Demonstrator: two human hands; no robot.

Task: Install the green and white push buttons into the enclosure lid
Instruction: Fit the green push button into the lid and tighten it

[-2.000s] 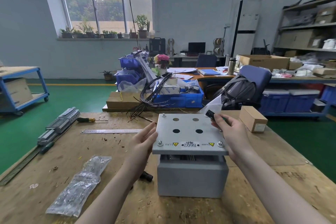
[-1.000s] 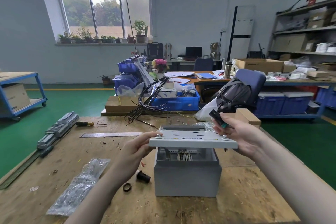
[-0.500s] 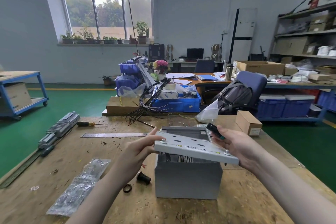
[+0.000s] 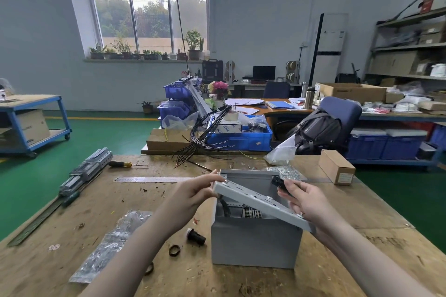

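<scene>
Plastic bag (image 4: 111, 246) of small parts lies nearest on the wooden desk (image 4: 72, 212), around 7 o'clock from the grey enclosure box (image 4: 255, 243). Couple of dark rings (image 4: 174, 250) sit between bag and box, and a black button body (image 4: 195, 236) lies on its side just beside the box's left wall, at about 9 o'clock from it.

Box itself stands open, with terminal blocks (image 4: 251, 212) showing inside. Enclosure lid (image 4: 260, 202) is held above it, tilted hard, high end at 10 o'clock and low end at 4 o'clock, so you mostly see the edge and can't make out the holes. Left hand (image 4: 193, 194) pinches the high corner with its fingers closed on the lid. Right hand (image 4: 306, 202) supports the low corner from under and beside, and its fingers also grip a small black part (image 4: 277, 182) up near the lid's far edge; can't tell if that's one of the push buttons, colour doesn't show.

Further out, at 11 o'clock, a steel ruler (image 4: 152, 179), a screwdriver (image 4: 123, 164) with a yellow and black handle and a length of slotted rail (image 4: 87, 171). At 2 o'clock a small cardboard box (image 4: 336, 166). Past the desk edge at 12 o'clock, a blue crate (image 4: 239, 140) with black wires (image 4: 205, 132) spilling out.
</scene>
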